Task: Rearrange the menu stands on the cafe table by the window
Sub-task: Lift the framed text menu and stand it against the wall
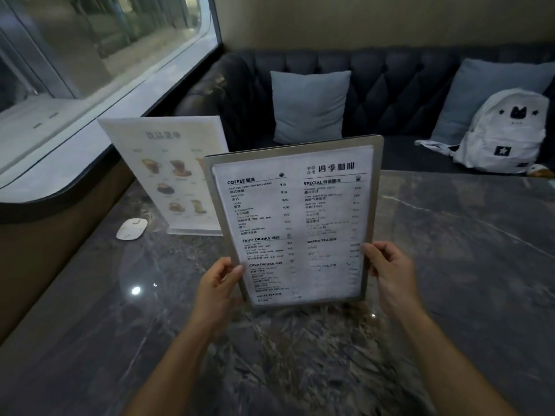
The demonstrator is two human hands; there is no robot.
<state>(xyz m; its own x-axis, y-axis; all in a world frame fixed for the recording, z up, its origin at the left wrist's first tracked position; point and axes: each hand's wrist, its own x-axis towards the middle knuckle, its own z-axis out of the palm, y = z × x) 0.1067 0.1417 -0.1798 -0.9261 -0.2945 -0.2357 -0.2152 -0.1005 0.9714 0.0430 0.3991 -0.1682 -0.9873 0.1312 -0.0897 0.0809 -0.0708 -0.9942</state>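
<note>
I hold a grey-framed menu board (295,217) with black text upright above the dark marble table (450,250), tilted slightly to the left. My left hand (217,291) grips its lower left edge. My right hand (389,273) grips its lower right edge. Behind it to the left, a clear acrylic menu stand (168,172) with drink pictures stands on the table near the window, partly hidden by the held board.
A small white oval object (132,229) lies on the table left of the acrylic stand. The window ledge (75,151) runs along the left. A dark tufted sofa (390,85) with two grey cushions and a white backpack (504,130) sits behind the table.
</note>
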